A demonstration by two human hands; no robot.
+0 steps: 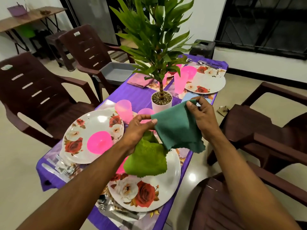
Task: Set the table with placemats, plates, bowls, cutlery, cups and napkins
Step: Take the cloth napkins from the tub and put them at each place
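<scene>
Both hands hold a dark green napkin [177, 128] in the air above the table. My left hand [139, 130] pinches its left corner and also clasps a light green napkin [147, 158] that hangs below the palm. My right hand [201, 115] pinches the top right corner. Beneath them lies a rose-patterned plate [167, 181], with a fork and knife [114, 211] at its near edge. To the left is a second floral plate [79, 128] bearing an upturned pink bowl [99, 142]. Two pink cups [123, 110] stand behind my left hand.
A potted plant in a white pot [161, 102] stands mid-table on the purple cloth [136, 97]. Far settings have a plate [211, 82], pink cups [184, 77], a pink napkin [141, 80] and a blue napkin [189, 97]. Brown plastic chairs [36, 90] surround the table; a grey tray [116, 72] rests on one.
</scene>
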